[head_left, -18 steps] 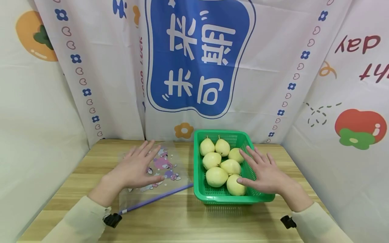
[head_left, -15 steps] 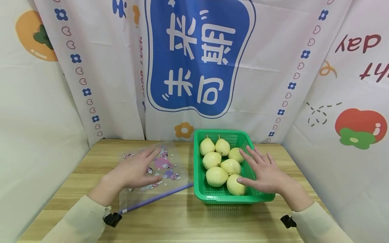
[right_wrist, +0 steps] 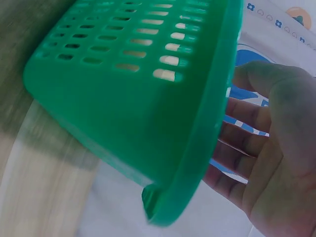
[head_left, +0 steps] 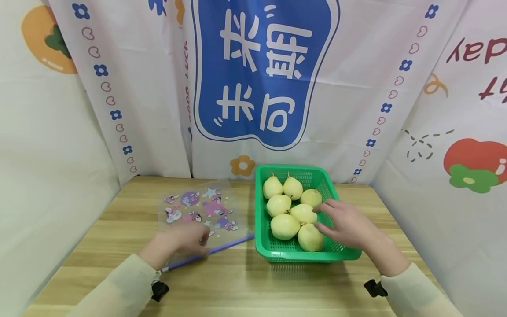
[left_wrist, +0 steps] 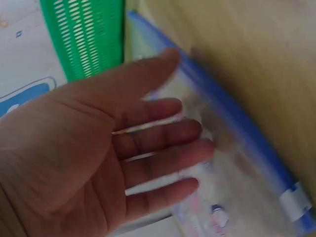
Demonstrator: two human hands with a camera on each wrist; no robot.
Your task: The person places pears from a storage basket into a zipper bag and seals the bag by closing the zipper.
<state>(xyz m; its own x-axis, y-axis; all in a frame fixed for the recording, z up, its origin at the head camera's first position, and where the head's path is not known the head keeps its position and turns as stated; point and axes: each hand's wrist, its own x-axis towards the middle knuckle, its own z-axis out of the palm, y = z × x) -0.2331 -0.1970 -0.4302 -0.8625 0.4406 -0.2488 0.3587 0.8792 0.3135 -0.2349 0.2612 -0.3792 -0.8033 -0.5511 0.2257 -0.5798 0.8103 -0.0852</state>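
A clear zip bag [head_left: 180, 207] printed with pink and purple cartoon figures lies flat on the left of the table. Its purple zip strip [head_left: 233, 243] runs along the near side, with a white slider [left_wrist: 295, 201] at the left end. My left hand [head_left: 178, 241] is over the near part of the bag, fingers loosely bent, thumb by the strip. Several pale yellow pears [head_left: 285, 226] sit in a green plastic basket [head_left: 291, 256]. My right hand [head_left: 350, 225] reaches over the basket's right rim, fingertips beside the pears, holding nothing.
The wooden table [head_left: 233, 286] is enclosed by white printed cloth [head_left: 158, 132] at the back and both sides. The basket stands close to the back cloth, right of the bag. A black strap piece [head_left: 160, 291] is at the left cuff.
My left hand has come down and nearer, toward the bag's zip strip, its fingers bending. My right hand has drawn its spread fingers together over the basket. The head view has shifted slightly.
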